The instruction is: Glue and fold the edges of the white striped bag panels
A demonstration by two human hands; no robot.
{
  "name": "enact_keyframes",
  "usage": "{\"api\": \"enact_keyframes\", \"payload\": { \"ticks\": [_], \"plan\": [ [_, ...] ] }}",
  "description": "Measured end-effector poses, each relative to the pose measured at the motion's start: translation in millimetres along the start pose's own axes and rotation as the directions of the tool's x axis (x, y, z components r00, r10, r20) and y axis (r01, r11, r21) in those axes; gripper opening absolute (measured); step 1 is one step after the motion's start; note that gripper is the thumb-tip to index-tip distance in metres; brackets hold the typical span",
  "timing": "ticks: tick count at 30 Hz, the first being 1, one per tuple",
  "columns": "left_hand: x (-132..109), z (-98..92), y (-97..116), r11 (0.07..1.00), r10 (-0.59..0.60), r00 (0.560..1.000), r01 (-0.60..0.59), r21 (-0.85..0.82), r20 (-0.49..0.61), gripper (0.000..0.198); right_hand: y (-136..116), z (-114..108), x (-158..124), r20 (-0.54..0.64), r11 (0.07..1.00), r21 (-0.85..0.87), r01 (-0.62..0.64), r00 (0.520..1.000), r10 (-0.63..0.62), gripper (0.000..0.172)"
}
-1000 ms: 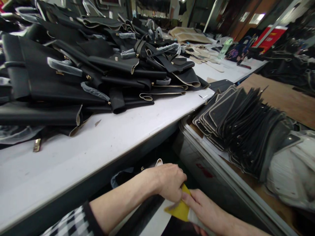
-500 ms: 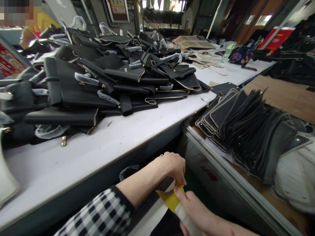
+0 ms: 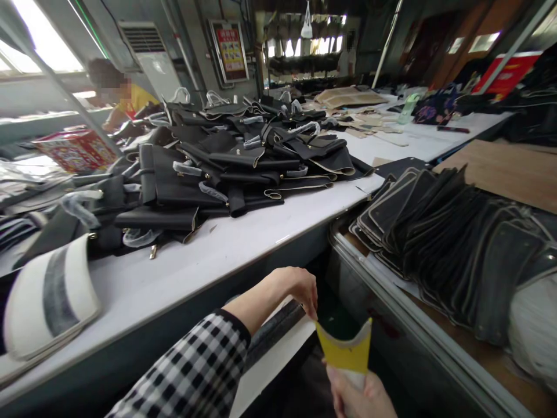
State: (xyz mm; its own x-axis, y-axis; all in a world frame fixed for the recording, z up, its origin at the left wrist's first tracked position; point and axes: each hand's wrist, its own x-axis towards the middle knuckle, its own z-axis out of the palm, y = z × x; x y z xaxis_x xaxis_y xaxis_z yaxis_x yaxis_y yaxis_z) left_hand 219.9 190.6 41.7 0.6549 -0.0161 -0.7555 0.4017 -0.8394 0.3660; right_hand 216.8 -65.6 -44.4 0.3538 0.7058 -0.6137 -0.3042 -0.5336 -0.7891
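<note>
My right hand [image 3: 363, 397] grips a pale strip with a yellow, concave-cut end [image 3: 348, 351], the yellow part pointing up and away from me. At the left tip of that curved edge, my left hand [image 3: 302, 290] is bent down with its fingers pinched together on the corner. Beneath my left wrist lies a white-edged dark piece [image 3: 274, 371], partly covered by my checked sleeve [image 3: 191, 371]. What is directly below the strip is too dark to make out.
Black bag pieces [image 3: 174, 180] with plastic-wrapped handles are heaped on the white table [image 3: 243, 249]. A curved white panel [image 3: 30, 307] sits at left. At right, a metal-edged bin [image 3: 391, 313] holds stacked dark panels [image 3: 448, 232]. Another person in yellow [image 3: 141, 98] is beyond the heap.
The yellow end has turned upright and spread into full view. My right hand has moved lower; my left hand remains near the yellow edge. The camera view has shifted left and up.
</note>
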Motion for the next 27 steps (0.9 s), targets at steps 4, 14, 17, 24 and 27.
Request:
{"api": "enact_keyframes", "payload": {
  "ticks": [4, 14, 17, 24, 27],
  "plan": [
    [2, -3.4, 2, 1.000, 0.014, 1.000, -0.014, 0.002, 0.025, 0.048, -20, 0, 18, -0.128, 0.955, 0.288, 0.076, 0.991, -0.040, 0.051],
    [4, -12.1, -1, 0.999, 0.049, 0.996, -0.048, -0.007, 0.077, 0.045, -20, 29, 39, -0.071, 0.760, 0.649, 0.014, 0.997, 0.042, 0.041],
    [3, -12.5, 0, 0.999, 0.049, 0.996, -0.049, 0.001, 0.071, 0.043, -16, 28, 42, -0.104, 0.805, 0.593, 0.029, 0.994, 0.041, 0.044],
    [-1, -7.8, 6, 0.998, 0.047, 0.998, -0.045, 0.049, -0.031, 0.040, -8, 25, 52, -0.347, 0.950, 0.306, 0.067, 0.937, 0.046, 0.040],
    [0, -9.9, 11, 0.991, 0.049, 0.993, -0.035, 0.128, -0.105, 0.038, -16, 25, 46, -0.381, 0.958, 0.272, 0.093, 0.925, 0.018, 0.037]
  ]
}}
